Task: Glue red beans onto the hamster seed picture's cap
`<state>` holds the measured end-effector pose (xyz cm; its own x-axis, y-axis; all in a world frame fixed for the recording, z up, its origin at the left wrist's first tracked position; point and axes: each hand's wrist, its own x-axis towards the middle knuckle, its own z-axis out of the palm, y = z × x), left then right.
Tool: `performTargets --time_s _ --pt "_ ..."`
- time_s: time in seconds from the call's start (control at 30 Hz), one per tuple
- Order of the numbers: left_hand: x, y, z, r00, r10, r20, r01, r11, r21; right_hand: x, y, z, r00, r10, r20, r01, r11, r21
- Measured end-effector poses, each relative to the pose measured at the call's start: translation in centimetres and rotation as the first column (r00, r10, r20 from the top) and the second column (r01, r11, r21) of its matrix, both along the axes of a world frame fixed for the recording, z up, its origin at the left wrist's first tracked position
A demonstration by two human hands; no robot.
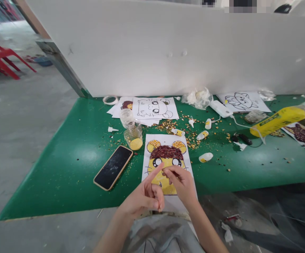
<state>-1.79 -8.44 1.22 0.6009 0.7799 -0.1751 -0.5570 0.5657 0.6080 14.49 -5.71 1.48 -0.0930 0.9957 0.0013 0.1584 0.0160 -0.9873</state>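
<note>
A sheet with a cartoon animal face (145,149) lies before me, its ears covered in yellow grains, its hair in dark red beans and its face in yellow. Over its lower part, my left hand (145,198) points its index finger up and forward. The thumb and other fingers of that hand are curled together; whatever they hold is too small to make out. Close to that index fingertip, my right hand (180,177) pinches thumb and forefinger together above the face. Anything in this pinch cannot be made out.
Left of the sheet lie a phone (113,168) and a clear jar with yellow grains (136,142). Small glue bottles (205,157) and scattered grains (168,124) are on the right and behind. Farther right are a yellow bottle (279,121) and a cabled white device (221,109). A white panel (152,49) borders the back.
</note>
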Motion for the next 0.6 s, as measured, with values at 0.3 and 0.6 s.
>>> performTargets --time_s 0.3,0.6 --pt "1.1 -0.1 -0.3 0.928 -0.015 -0.373 0.038 0.998 0.055 -0.5 0.3 -0.8 0.999 -0.017 -0.050 0.011 0.993 -0.117" --pt "0.8 0.5 -0.3 0.969 -0.043 -0.243 0.037 0.999 -0.030 0.2 0.3 -1.1 1.000 0.012 0.018 -0.012 1.000 -0.010"
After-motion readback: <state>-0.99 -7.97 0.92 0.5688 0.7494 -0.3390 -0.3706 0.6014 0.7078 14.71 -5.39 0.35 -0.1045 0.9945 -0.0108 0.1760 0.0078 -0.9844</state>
